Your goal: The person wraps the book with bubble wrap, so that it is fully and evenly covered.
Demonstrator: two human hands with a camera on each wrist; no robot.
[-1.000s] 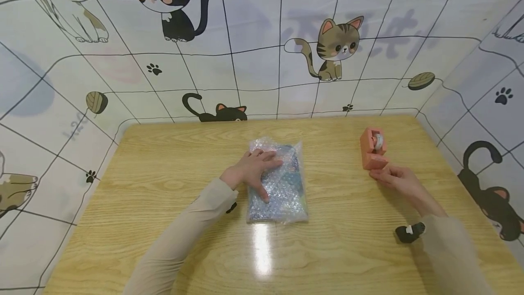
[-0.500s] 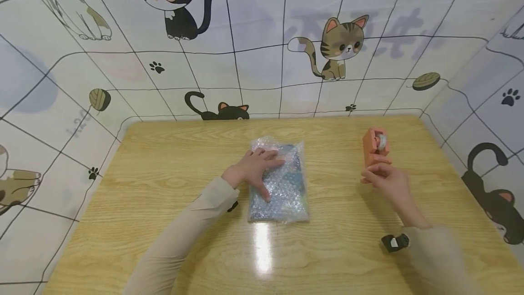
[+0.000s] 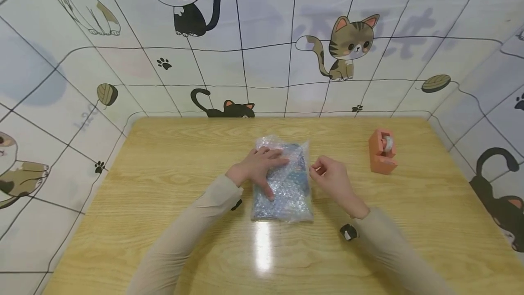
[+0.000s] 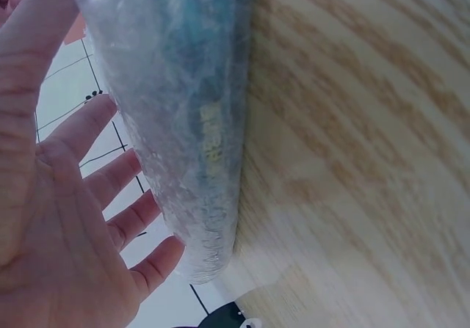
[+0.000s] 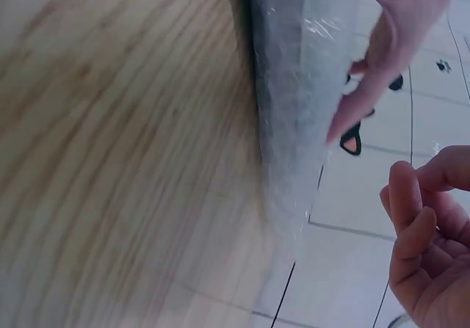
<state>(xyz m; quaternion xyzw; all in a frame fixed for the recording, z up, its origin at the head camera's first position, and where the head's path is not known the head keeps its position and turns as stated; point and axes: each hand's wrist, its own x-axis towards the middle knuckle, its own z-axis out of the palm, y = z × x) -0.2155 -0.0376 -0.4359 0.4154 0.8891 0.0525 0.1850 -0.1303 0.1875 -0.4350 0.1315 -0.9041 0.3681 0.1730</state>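
Note:
A flat, blue book-like item in clear bubble wrap (image 3: 291, 195) lies mid-table; yellowish lettering shows through its edge (image 4: 211, 133) in the left wrist view. My left hand (image 3: 259, 170) rests on its upper left part, fingers spread and mostly straight. Just beyond the package's right edge is my right hand (image 3: 333, 183), raised a little above the table. Its thumb and forefinger meet in a pinch, the other fingers curled (image 5: 415, 251). A faint glint at the fingertips looks like a small piece of clear tape, barely visible.
A coral-pink tape dispenser (image 3: 382, 151) with a roll of tape stands at the back right of the wooden table (image 3: 172, 163). Cat-patterned cloth walls (image 3: 262, 67) enclose the table's back and sides.
My right hand has left the front of the tape dispenser and moved left to the package's right edge, fingertips pinched. My left hand has stayed on the package.

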